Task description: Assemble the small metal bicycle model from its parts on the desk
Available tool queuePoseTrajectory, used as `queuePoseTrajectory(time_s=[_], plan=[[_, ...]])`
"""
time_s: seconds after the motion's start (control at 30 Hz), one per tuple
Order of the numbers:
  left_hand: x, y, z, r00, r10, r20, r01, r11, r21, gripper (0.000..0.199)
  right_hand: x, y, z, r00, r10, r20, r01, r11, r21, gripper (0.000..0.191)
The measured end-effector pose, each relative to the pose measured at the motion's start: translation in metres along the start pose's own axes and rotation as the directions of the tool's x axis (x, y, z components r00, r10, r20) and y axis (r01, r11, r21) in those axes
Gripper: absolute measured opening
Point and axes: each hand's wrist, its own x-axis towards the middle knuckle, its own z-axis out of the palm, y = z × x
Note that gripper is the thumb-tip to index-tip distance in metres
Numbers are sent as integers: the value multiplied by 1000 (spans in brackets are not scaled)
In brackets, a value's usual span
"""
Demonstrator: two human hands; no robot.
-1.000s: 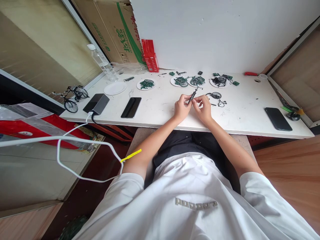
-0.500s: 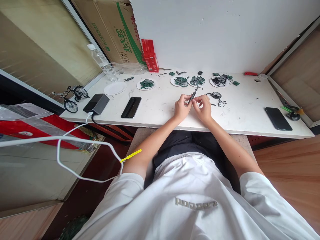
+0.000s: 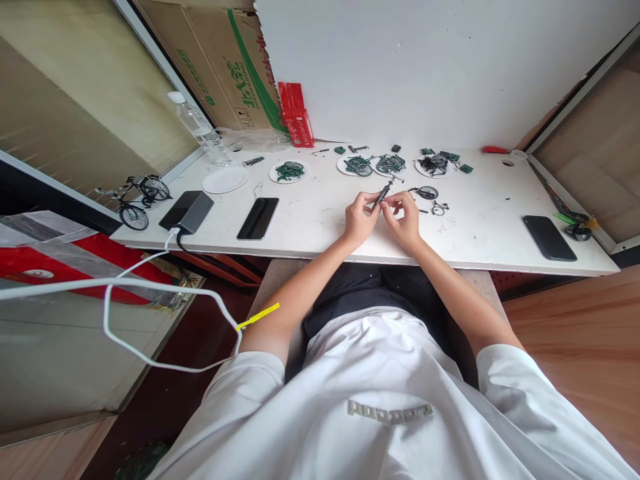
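Two-handed work on a model-bicycle part at a white bench (image 3: 310,220). The left hand (image 3: 359,217) and right hand (image 3: 404,217) meet near the middle of the front edge, raised between it and the back edge. Between them a slim dark part (image 3: 383,195) slants up and away, its thinner, paler end pointing toward the back edge. The left fingers grasp its lower length; the right thumb and forefinger close on it from the other side. Whether they also pinch a smaller piece is hidden.

Just beyond the right hand, toward the right end, lie a black wheel (image 3: 428,193) and a small frame-like piece (image 3: 440,208), apart from each other. Along the back edge stand plates of green pieces (image 3: 290,171) and one of black pieces (image 3: 434,165). A whole model bicycle (image 3: 148,199) stands near the left end.

The step in hand appears to be fitting or adjusting this part by fingertip. The next move, as judged here, calls for a firm left hold, light right-hand pressure and careful alignment, since so slender a part may bend or slip.
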Motion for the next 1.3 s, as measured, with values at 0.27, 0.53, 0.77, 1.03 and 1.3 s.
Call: queuePoseTrajectory(time_s=[0.27,0.53,0.77,1.03,1.3], plan=[[-1,1,-1,1000,24,4,-24,1000,-10,19,0,-3,-1,1000,-3,1,3,999,34,42],[-1,4,-1,1000,26,-5,-26,1000,2,25,0,-3,-1,1000,1,-6,0,999,43,42],[-1,2,0,999,38,-9,-38,999,20,31,-1,-1,1,1000,-16,-24,17,999,48,39],[-1,-1,1,1000,24,1,-24,1000,15,29,0,1,1,999,44,-5,-44,999,-4,49],[-2,1,2,1000,27,-4,-27,999,21,27,-2,3,1,998,54,10,-54,998,-18,52]])
